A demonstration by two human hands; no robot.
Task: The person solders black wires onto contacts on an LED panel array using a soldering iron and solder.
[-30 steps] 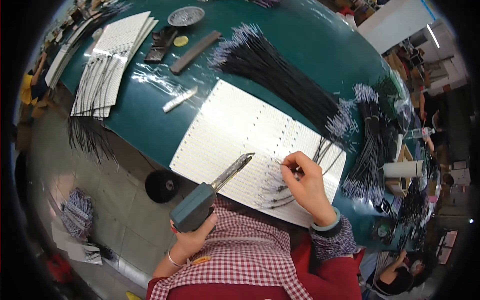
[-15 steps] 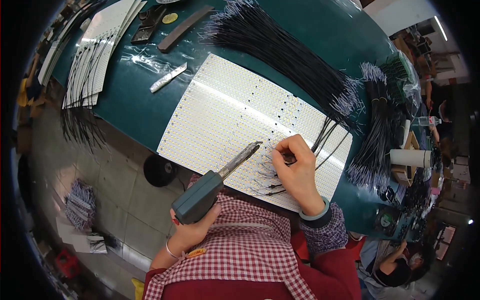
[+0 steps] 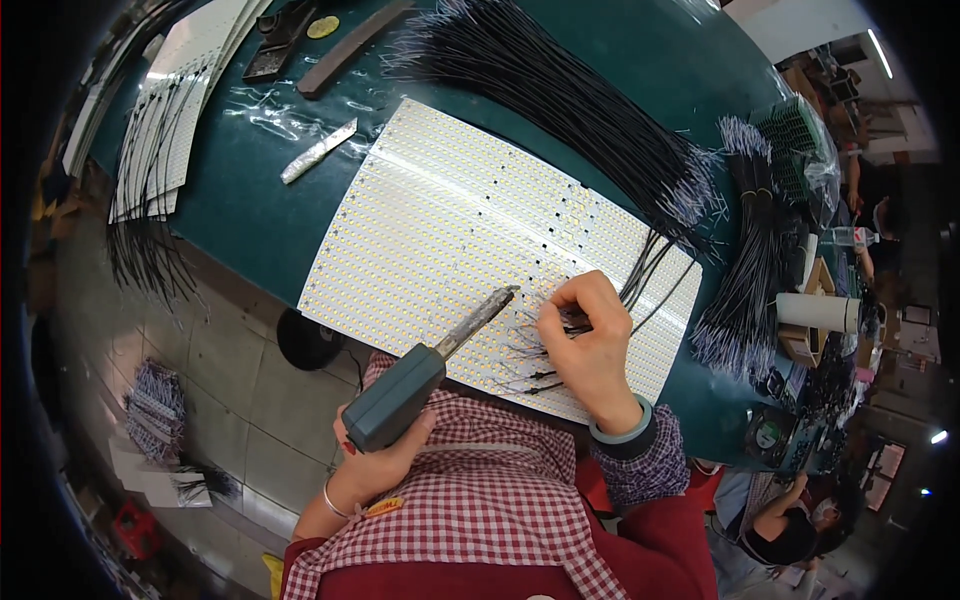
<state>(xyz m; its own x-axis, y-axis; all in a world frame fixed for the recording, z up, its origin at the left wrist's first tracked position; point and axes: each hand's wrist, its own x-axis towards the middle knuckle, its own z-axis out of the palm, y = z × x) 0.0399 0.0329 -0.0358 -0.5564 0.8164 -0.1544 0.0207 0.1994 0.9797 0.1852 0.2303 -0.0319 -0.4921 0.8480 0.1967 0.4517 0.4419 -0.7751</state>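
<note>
A white LED panel [image 3: 400,200], dotted with rows of small yellowish chips, lies on the green table in front of me. My left hand [image 3: 385,465] is wrapped round the dark green grip of a soldering gun [image 3: 398,398]. Its metal tip is over the panel, a little left of my right fingertips. My right hand [image 3: 592,345], over the panel's near right part, pinches thin black wires; their held ends are partly hidden by the fingers. More black wires [image 3: 545,378] with pale ends lie beneath that hand. Others [image 3: 650,265] extend across the panel's right side.
A large bundle of black wires [image 3: 560,100] lies behind the panel, another [image 3: 745,260] to its right. A silver-wrapped blade [image 3: 318,152] and a dark bar [image 3: 352,50] rest at the back left. Stacked panels [image 3: 185,110] stand farther left. A white roll [image 3: 818,312] is at right.
The view has shifted slightly, so the panel and table things appear a little farther left and up. Both hands keep their grips, with the tip still near my right fingers.
</note>
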